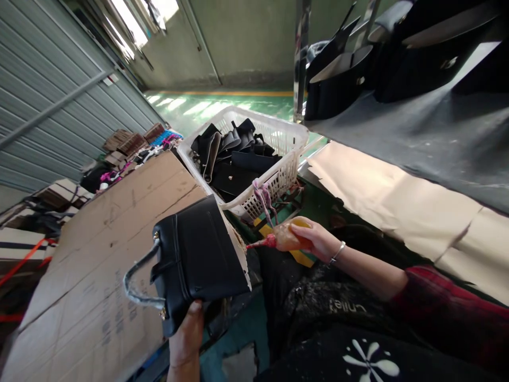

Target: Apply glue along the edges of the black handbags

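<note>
A black handbag [207,249] lies on its side over the edge of the cardboard-covered table, its pale raw edge facing right. My left hand [189,331] grips the bag from below at its lower side; the fingers behind it are hidden. A wrapped grey handle [133,286] loops out at the bag's left. My right hand [312,236] is closed round a yellowish squeeze bottle [287,237] with a red, narrow nozzle. The nozzle tip points left and is at the bag's raw edge; whether it touches cannot be made out.
A white plastic basket [278,183] full of black bag pieces stands beyond the bag. Flattened cardboard [103,265] covers the table at left, with stacked materials [131,143] behind it. At right, a shelf [429,143] carries several black bags above brown sheeting [397,207].
</note>
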Tool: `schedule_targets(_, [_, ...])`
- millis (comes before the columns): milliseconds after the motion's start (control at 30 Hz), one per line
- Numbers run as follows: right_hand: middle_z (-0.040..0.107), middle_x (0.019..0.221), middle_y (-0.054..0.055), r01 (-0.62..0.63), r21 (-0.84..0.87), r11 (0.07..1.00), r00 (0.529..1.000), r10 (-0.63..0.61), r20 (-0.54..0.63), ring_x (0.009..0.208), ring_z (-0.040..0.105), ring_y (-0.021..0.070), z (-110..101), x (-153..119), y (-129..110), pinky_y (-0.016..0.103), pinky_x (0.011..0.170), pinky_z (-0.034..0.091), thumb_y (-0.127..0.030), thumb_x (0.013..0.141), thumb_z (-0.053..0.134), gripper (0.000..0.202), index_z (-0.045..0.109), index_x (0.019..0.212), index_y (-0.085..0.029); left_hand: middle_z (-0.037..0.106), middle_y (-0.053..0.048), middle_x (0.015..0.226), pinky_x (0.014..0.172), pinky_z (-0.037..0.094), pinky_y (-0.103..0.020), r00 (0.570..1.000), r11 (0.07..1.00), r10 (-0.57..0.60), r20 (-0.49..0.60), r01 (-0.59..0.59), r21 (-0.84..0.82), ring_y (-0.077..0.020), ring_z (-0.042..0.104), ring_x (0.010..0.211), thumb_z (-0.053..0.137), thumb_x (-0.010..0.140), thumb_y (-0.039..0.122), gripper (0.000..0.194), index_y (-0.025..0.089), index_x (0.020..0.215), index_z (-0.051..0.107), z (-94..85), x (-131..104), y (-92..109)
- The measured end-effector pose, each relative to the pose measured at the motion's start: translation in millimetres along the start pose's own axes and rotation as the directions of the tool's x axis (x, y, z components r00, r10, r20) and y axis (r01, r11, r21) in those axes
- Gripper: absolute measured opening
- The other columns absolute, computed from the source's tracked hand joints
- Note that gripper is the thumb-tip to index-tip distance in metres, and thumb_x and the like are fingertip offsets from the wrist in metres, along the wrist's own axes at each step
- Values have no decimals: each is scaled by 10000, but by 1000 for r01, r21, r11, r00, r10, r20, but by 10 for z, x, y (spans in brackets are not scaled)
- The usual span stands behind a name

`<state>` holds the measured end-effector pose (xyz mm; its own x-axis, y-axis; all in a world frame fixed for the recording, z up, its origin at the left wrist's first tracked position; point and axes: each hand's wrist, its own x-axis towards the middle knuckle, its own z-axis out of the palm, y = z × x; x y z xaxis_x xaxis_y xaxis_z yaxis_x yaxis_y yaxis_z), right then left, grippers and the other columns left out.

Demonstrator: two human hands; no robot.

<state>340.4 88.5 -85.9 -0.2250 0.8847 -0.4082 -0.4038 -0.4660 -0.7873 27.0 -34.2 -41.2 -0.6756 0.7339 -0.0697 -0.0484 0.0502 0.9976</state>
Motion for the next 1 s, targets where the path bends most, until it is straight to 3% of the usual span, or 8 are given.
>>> schedule_targets(100, [560,605,-31,32,-64,997,999,-31,27,392,421,84,31,63,-4,200,316,238,-529,580,835,505,587,861,-191,719,-14,1106,1163,251,-570,999,998,-41,-10,41,-49,-346,465,1326,914,444,392,622,321,1030,720,62,-15,69])
schedule_targets(267, [552,578,-49,53,-118,992,998,-49,38,369,417,78,67,208,6,192,297,257,-530,582,824,503,579,865,-194,708,-8,1150,1167,279,-539,999,999,25,47,-24,-26,-323,480,1316,896,520,343,570,319,1060,715,96,-18,124])
schedule_targets(533, [588,584,-32,-76,-157,985,991,91,93,377,433,81,-62,121,121,194,314,247,-519,610,818,466,611,872,-194,718,-58,1123,1111,370,-562,995,997,-15,103,22,-68,-352,521,1274,900,498,334,650,292,1117,705,98,-4,141])
schedule_targets(633, [623,624,-14,-92,-167,982,987,112,113,440,499,105,-111,51,170,203,353,312,-508,614,821,438,628,861,-203,709,-67,1150,1129,346,-552,994,997,-33,106,40,-61,-354,491,1302,900,491,341,650,282,1109,707,110,1,151])
schedule_targets(800, [650,709,0,-43,-143,989,999,44,4,571,584,146,-169,75,132,232,461,441,-479,545,870,487,622,854,-196,711,-69,1153,1157,273,-581,992,998,-25,127,32,-53,-357,479,1312,903,495,323,629,276,1094,716,117,-1,168])
schedule_targets(1000, [597,664,-19,3,-3,1000,1000,-3,6,497,520,121,-135,88,51,217,389,358,-519,532,880,559,597,890,-197,720,-60,1137,1174,200,-604,993,996,-48,111,56,-76,-358,461,1328,914,491,299,617,280,1079,728,137,-6,188])
